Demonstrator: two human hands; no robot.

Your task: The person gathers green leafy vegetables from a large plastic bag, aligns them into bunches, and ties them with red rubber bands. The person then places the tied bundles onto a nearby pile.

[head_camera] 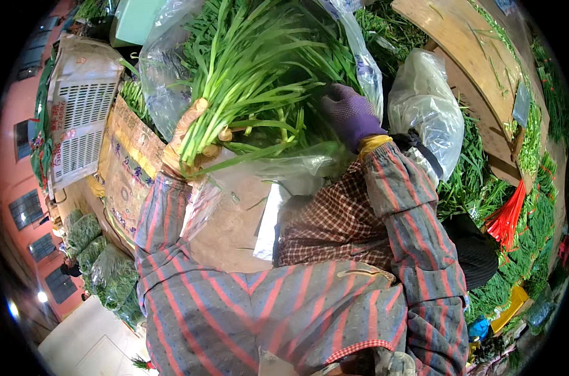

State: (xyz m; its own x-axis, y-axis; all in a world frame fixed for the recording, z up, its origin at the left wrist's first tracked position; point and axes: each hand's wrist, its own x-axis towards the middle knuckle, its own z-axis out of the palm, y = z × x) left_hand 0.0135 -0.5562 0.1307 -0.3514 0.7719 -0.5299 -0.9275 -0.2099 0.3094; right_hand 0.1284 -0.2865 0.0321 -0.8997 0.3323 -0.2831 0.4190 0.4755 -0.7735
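My left hand (188,136), with pale wrappings on its fingers, grips a bunch of long-leaved greens (214,98), which look like garlic chives. Their pale stem ends lie across the palm, and the leaves fan up and to the right. My right hand (350,113) wears a purple dotted glove and touches the right side of the leafy pile. Its fingertips are blurred among the leaves, so I cannot tell whether they pinch anything. More greens (331,56) fill a large clear plastic bag (371,77) whose sides rise around them.
Left of the bag are a printed cardboard box (129,169) and a white slotted crate (84,108). A tied plastic bag (425,103) sits at right. Beyond it, a wooden board (481,51) carries a flat blade (521,104); red ties (507,218) hang from its end.
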